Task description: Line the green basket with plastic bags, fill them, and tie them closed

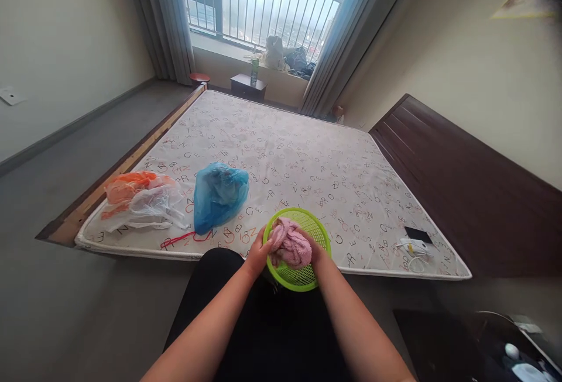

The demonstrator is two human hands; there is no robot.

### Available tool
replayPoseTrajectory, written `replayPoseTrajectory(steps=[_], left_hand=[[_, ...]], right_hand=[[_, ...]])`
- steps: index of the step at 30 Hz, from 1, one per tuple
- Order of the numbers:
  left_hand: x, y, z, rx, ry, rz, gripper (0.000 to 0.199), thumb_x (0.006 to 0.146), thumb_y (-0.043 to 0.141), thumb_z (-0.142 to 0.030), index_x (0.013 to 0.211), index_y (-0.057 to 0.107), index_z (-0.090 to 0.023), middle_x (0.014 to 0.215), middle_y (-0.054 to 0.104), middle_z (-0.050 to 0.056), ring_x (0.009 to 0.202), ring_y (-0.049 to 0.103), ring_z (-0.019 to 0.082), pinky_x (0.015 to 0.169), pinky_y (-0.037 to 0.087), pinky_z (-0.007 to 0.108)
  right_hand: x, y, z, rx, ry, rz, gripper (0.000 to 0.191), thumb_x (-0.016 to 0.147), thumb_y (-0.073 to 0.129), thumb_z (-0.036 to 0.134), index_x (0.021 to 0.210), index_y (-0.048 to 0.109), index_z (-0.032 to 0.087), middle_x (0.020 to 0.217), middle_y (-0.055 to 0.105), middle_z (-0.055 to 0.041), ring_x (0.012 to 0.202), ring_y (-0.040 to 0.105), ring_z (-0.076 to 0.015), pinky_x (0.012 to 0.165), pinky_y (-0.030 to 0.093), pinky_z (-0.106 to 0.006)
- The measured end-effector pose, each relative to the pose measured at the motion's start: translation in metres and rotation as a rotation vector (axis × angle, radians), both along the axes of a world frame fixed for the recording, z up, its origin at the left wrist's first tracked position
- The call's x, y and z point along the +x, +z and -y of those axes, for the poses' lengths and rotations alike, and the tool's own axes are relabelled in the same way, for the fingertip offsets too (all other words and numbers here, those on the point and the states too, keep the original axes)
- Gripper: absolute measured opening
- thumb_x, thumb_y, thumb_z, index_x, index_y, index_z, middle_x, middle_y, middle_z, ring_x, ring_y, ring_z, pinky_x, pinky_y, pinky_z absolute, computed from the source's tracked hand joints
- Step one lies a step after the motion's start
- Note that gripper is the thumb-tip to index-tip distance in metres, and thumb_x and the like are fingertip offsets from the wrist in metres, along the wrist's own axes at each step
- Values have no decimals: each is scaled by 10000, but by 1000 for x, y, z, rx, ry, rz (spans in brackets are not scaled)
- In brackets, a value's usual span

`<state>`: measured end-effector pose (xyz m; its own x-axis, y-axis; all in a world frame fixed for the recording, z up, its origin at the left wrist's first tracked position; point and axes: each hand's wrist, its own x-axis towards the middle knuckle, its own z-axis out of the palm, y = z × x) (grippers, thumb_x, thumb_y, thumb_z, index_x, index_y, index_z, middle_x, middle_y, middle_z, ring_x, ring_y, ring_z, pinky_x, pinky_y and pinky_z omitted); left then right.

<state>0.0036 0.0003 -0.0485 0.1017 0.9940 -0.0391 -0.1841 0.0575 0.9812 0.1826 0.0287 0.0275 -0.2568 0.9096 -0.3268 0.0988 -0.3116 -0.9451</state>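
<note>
A round lime-green plastic mesh basket (309, 222) rests tilted on my lap at the mattress edge. A crumpled pink towel (290, 244) lies in it. My left hand (259, 251) grips the basket's left rim, its fingertips close to the towel. My right hand (312, 246) is shut on the towel's right side, above the basket. The basket's lower part is partly hidden by the towel and my hands.
A patterned mattress (307, 154) lies ahead, holding a blue plastic bag (218, 196), an orange-and-clear bag (140, 199), a red cord (182, 238), a black phone (418, 234) and a white cable (410, 250). A dark headboard (456, 183) lies right.
</note>
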Motion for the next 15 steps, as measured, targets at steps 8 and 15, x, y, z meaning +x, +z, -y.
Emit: replayPoseTrajectory(steps=[8, 15], left_hand=[[-22, -8, -15, -265, 36, 226, 697, 842, 674, -570, 1411, 541, -191, 1474, 577, 163, 1375, 528, 332, 1107, 452, 445], [-25, 2, -12, -470, -26, 43, 599, 871, 661, -494, 1403, 523, -259, 1547, 521, 143, 1434, 463, 330, 1026, 470, 489]], right_hand=[[-31, 94, -9, -110, -185, -580, 273, 743, 767, 404, 917, 661, 220, 937, 741, -38, 1013, 680, -230, 947, 575, -345], [-98, 107, -29, 55, -194, -421, 477, 818, 657, 543, 1175, 582, 237, 1026, 717, -40, 985, 679, -236, 821, 589, -386]])
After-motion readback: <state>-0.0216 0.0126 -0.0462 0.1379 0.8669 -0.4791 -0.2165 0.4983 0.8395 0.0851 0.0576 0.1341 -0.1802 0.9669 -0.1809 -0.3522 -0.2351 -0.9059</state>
